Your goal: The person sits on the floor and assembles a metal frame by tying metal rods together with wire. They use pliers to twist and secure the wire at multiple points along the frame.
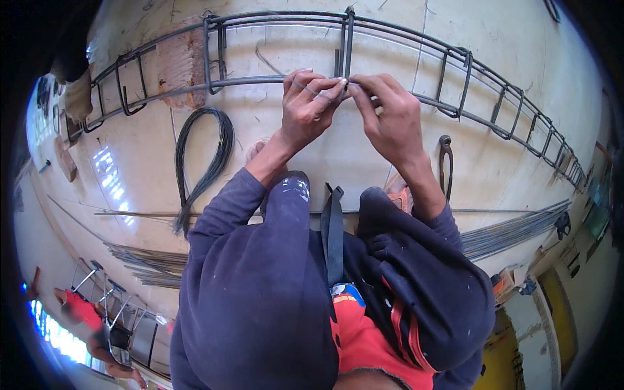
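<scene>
A long steel rebar cage (253,80) with square stirrups spans the floor in front of me. Both my hands meet at its near bar, where one stirrup (349,49) crosses it. My left hand (307,107) is closed, with a thin tie wire (312,89) running across its fingers. Close beside it, my right hand (393,117) pinches thumb and forefinger together at the same joint. Whatever lies between those fingertips is too small to make out. A looped bundle of tie wire (226,146) lies left of my left arm. Pincers (446,162) rest right of my right forearm.
Long loose rods lie at the left (153,260) and right (513,231). A reddish-brown board (182,65) sits under the cage. Wire scraps dot the tiled floor (383,32). Another person (84,309) is at the far lower left, near metal-framed furniture (123,312).
</scene>
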Demonstrator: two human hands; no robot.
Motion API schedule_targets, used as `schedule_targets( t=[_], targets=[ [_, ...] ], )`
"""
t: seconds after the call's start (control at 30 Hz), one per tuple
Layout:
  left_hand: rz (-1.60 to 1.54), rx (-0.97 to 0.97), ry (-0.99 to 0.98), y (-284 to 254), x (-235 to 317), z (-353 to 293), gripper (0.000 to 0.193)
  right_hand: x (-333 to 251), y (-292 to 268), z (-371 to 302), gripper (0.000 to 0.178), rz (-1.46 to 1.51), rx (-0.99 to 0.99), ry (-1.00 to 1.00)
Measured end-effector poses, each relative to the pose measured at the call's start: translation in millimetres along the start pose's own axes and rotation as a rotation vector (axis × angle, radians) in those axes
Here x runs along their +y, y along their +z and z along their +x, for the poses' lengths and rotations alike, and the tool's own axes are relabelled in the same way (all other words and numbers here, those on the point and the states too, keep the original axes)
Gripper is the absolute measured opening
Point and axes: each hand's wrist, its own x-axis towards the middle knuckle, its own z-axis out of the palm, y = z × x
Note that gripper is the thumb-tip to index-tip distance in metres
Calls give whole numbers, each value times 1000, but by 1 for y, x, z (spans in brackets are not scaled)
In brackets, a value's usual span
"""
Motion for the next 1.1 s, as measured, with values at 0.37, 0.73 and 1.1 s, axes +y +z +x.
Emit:
schedule_targets(
  t=[0.37,0.73,1.1],
  targets=[
    [-114,20,-88,3,2,0,26,8,9,-3,7,-336,-72,-12],
    [-96,-194,-29,-13,1,13,19,19,5,-3,8,-317,-122,-78],
    [-179,-116,-230,-7,7,16,7,39,19,-19,9,-312,3,-202]
  ],
)
